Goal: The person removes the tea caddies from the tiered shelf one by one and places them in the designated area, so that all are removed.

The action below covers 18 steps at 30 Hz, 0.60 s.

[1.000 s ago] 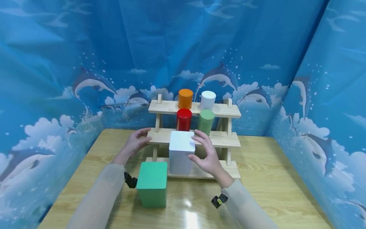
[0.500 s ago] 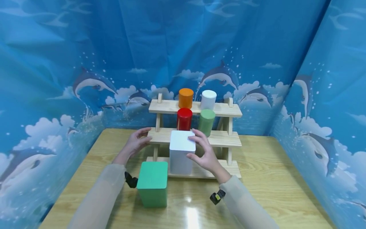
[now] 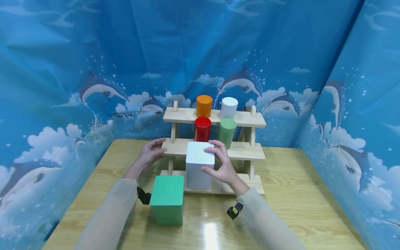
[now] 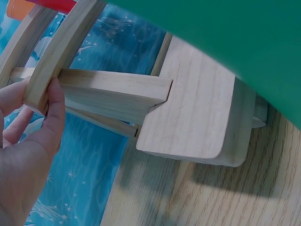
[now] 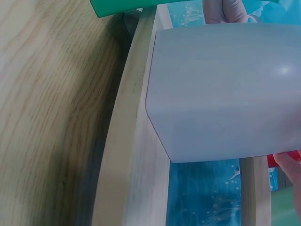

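A three-tier wooden display shelf [image 3: 247,151] stands on the table. My left hand [image 3: 147,155] pinches the left end of its middle tier, thumb and fingers on either side of the board in the left wrist view. Upright on the bottom tier is a tall white box [image 3: 198,175] with rounded edges. The fingers of my right hand [image 3: 225,168] curve round its upper right corner, thumb at the front face and fingertips over the top. In the right wrist view the box [image 5: 221,94] fills the middle, with fingertips [image 5: 289,165] at its lower right edge.
A green box [image 3: 167,201] stands on the table in front of the shelf's left side, near the left wrist. Red [image 3: 202,130] and light green [image 3: 226,133] cylinders are on the middle tier, orange [image 3: 203,107] and white [image 3: 228,108] ones on top. Dolphin-print curtains [image 3: 150,52] surround the table.
My right hand has moved slightly left, its thumb and fingers reaching farther over the white box's corner. My left hand keeps its hold on the shelf, and the head view has shifted a little.
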### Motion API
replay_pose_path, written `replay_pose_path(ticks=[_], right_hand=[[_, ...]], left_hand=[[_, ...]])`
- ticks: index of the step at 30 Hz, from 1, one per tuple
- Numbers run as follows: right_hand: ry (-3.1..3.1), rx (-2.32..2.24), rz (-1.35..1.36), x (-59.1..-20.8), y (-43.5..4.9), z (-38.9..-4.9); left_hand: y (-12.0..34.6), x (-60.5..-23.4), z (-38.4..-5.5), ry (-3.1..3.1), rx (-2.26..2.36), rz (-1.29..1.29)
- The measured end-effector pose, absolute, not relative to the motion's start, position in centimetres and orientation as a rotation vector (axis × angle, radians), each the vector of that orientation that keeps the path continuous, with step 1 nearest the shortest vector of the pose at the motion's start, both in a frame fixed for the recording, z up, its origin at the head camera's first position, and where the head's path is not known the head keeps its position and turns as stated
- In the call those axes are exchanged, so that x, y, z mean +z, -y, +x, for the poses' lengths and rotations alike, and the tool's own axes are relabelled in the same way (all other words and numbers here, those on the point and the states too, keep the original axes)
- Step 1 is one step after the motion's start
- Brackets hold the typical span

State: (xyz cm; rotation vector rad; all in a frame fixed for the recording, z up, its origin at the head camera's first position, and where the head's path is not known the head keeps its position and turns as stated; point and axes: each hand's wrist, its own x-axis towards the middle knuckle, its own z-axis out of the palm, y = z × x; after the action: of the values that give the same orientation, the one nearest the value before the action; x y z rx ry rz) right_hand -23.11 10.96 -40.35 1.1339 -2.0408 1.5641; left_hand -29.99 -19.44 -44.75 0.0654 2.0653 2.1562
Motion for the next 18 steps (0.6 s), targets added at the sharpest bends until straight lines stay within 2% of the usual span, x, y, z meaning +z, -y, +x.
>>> replay_pose_path(ticks=[18], right_hand=[[2.037, 1.468, 1.112, -40.33, -11.0, -22.27]], left_hand=[[19.3, -44.6, -29.86, -2.061, 2.162, 0.05]])
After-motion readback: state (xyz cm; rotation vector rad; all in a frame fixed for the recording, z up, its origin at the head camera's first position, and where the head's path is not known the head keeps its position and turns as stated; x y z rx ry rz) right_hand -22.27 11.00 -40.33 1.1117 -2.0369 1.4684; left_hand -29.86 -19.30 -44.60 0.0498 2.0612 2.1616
